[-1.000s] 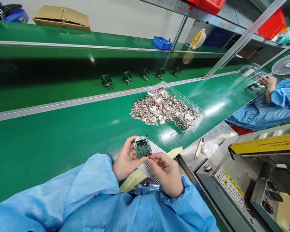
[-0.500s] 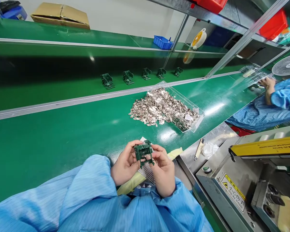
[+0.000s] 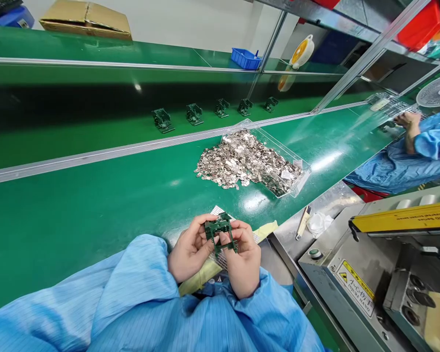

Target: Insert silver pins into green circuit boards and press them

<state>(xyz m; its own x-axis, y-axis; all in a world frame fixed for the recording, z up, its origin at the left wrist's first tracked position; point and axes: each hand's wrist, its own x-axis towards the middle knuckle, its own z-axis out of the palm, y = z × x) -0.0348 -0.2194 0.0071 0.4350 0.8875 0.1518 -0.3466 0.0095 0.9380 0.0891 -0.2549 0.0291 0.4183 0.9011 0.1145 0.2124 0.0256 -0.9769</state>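
A dark green plastic frame part (image 3: 220, 230) with openings and small prongs is held up between both hands, just above the near edge of the bench. My left hand (image 3: 191, 252) grips its left side with fingers and thumb. My right hand (image 3: 244, 256) pinches its right side, the thumb pressed at its lower middle opening. Whether a small piece sits under that thumb I cannot tell. Beyond the hands, small flat metal pieces (image 3: 223, 164) lie heaped, spilling out of a tipped clear plastic tray (image 3: 303, 183). Several similar green frame parts (image 3: 163, 120) stand in a row behind the bench's metal strip.
A machine (image 3: 337, 264) with a yellow bar (image 3: 403, 217) and a hand-injury label stands close on the right. Beside it lie a cutter knife (image 3: 302, 223) and a crumpled white cloth (image 3: 319, 224). A co-worker's hand (image 3: 407, 120) is at the far right. A blue bin (image 3: 245, 59) sits on the shelf.
The green frame part has tilted slightly in my hands, and my right thumb has moved left over its lower opening. The camera view has shifted a little.
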